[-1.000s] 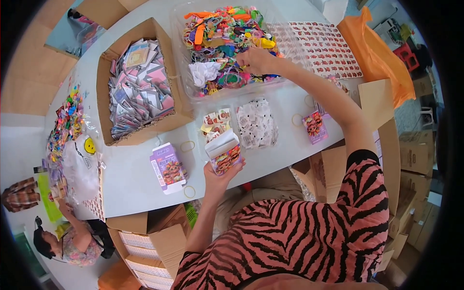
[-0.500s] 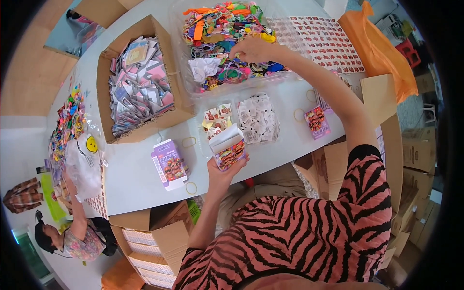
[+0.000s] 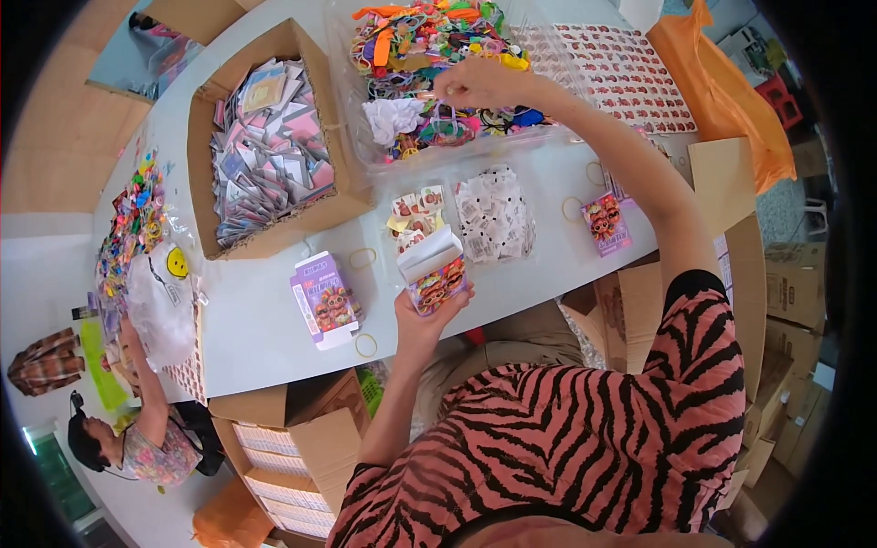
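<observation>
My left hand is wrapped round a small purple-and-orange cardboard box, held upright at the table's near edge with its white flap raised. Over the clear plastic bin of colourful hair ties and trinkets, my right hand has its fingertips pinched together. A pale lavender loop shows just under those fingers; whether they grip it is hard to see. Behind the small box are a tray of printed cards and a pile of small white packets.
A carton of flat pink-and-grey packets stands left of the bin. Purple boxes lie at left and right, near rubber bands. Sticker sheets lie far right. Another person works at left; open cartons flank me.
The whole view has shifted slightly. My left hand keeps the small box in the same spot. My right hand stays over the bin, with the lavender loop now showing more plainly beneath its fingers.
</observation>
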Demonstrator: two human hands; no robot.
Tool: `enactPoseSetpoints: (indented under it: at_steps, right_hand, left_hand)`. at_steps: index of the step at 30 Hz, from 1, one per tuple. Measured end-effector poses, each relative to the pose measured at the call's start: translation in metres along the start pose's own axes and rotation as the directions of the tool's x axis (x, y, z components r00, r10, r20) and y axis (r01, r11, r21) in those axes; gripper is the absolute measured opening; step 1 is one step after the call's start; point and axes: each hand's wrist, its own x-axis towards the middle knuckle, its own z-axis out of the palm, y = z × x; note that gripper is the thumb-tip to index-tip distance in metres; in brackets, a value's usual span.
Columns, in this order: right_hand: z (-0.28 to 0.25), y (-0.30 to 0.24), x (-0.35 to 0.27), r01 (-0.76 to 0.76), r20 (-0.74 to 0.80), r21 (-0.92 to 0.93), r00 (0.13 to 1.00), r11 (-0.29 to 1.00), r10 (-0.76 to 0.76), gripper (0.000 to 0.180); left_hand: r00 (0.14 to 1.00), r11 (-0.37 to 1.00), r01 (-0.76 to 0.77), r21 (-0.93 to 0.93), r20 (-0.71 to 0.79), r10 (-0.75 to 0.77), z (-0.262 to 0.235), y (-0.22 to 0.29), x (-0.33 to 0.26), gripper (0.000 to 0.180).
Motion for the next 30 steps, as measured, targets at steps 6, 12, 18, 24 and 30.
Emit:
enactPoseSetpoints:
  at_steps: [6,12,18,24,30]
  right_hand:
    - [-0.044,-0.023,-0.008,-0.002,-0.181,0.259,0.982,0.966,0.050,0.012]
    - [-0.071,-0.064,-0.026,-0.040,-0.157,0.323,0.983,0.946,0.095,0.009]
    - [-0.088,-0.147,-0.058,-0.044,0.017,0.509,0.999,0.860,0.041,0.009]
    - [-0.067,-0.185,-0.081,0.110,0.083,0.340,0.986,0.934,-0.146,0.010]
    - [-0.054,-0.200,-0.088,0.095,0.161,0.274,0.977,0.957,-0.143,0.010]
  left_hand:
    - [0.999,0.999,-0.037,0.012,0.006,0.037,-0.001,0.000,0.000,0.032]
    - [0.999,0.999,-0.046,-0.027,-0.018,0.046,0.001,-0.004,0.011,0.032]
    - [0.998,0.997,-0.067,-0.040,0.008,0.067,0.009,-0.006,0.011,0.025]
    - [0.988,0.991,-0.133,-0.017,0.078,0.134,0.017,-0.009,-0.002,0.027]
    - [0.990,0.991,-0.082,-0.106,0.106,0.093,0.018,-0.006,-0.015,0.032]
